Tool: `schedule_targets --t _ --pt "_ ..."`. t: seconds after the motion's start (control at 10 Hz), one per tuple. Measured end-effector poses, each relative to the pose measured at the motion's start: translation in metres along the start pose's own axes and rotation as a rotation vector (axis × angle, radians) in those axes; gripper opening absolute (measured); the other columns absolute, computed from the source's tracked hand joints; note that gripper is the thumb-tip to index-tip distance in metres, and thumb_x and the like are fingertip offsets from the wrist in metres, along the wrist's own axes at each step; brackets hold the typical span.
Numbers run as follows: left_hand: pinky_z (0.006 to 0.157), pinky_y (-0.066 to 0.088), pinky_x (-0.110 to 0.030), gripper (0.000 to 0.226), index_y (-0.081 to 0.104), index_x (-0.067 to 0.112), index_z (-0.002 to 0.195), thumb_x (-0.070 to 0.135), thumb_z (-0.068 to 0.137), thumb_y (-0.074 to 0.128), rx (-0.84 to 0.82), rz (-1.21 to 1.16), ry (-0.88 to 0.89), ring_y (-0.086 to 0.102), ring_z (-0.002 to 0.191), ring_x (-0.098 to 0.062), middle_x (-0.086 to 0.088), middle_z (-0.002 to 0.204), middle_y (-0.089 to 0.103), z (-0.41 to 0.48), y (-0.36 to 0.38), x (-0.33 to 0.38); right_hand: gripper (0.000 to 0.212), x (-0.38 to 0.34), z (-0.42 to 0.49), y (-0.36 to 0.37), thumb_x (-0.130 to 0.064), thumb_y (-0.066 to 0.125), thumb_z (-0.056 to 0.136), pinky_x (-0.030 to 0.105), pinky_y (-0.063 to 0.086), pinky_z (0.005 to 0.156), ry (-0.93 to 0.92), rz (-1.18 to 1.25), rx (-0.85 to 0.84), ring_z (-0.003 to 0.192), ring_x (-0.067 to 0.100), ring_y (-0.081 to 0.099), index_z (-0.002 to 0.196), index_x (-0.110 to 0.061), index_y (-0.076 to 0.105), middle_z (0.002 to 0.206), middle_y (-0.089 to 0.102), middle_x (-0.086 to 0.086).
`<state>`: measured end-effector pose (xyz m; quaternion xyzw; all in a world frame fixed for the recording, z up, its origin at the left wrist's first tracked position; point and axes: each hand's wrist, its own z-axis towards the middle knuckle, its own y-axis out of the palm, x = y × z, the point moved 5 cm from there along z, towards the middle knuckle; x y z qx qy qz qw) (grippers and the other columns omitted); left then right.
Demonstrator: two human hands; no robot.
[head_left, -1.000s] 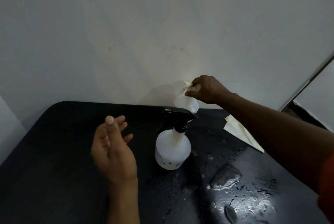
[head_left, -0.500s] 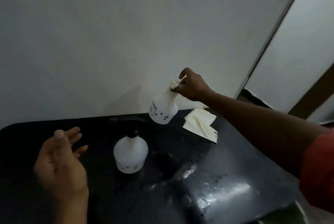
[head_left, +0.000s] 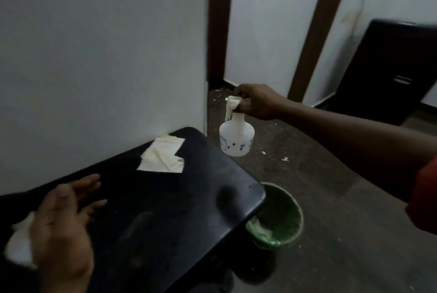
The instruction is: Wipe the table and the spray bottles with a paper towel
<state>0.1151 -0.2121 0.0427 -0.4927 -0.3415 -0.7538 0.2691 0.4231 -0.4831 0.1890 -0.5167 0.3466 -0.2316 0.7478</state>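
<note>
Right hand: gripping the neck of a white spray bottle, fingers curling round it together with a crumpled paper towel that is trailing down the neck; the bottle's top is hiding under hand and towel. Bottle: hanging upright in the air, clear of the black table, beyond its right edge and over the floor; dark marks are showing low on its body. Left hand: hovering over the near-left part of the table, fingers spreading loosely, holding nothing. Second paper towel: lying flat and partly folded on the table's far side, close to the white wall. Pale blurred object: sitting behind the left hand at the left edge, too smeared to identify. Green bin: standing on the floor just beside the table's right corner, partly under it, crumpled paper lying inside. Orange sleeve: showing at the right edge. Dark cabinet: standing against the far wall.
</note>
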Motion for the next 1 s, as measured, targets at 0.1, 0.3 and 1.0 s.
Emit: schedule_targets --t 0.1,0.3,1.0 --pt "0.07 0.055 -0.02 0.035 0.062 0.014 0.098 0.038 0.102 0.037 -0.111 -0.013 -0.012 0.065 0.098 -0.009 -0.001 0.106 0.067 -0.026 0.097 0.007 0.032 0.063 -0.028 -0.005 -0.036 0.064 0.089 0.036 0.05 0.077 0.075 -0.015 -0.041 0.097 0.029 0.064 0.112 -0.014 0.064 0.109 0.069 0.009" --pt "0.072 0.059 -0.03 0.036 0.067 0.029 0.088 0.051 0.095 0.04 -0.318 -0.015 -0.161 0.065 0.104 -0.017 -0.002 0.105 0.07 -0.04 0.223 -0.023 0.026 0.168 -0.077 0.016 -0.033 0.063 0.088 0.041 0.053 0.077 0.245 0.001 -0.071 0.091 0.029 0.065 0.102 -0.012 0.069 0.103 0.071 0.011" --pt "0.079 0.055 -0.039 0.041 0.063 0.024 0.096 0.057 0.09 0.04 -0.486 0.055 -0.207 0.066 0.104 -0.016 -0.001 0.105 0.071 -0.053 0.324 -0.044 0.078 0.222 -0.114 0.137 -0.052 0.068 0.08 0.041 0.051 0.084 0.33 -0.209 -0.273 0.112 0.032 0.06 0.144 -0.018 0.037 0.129 0.062 0.012"
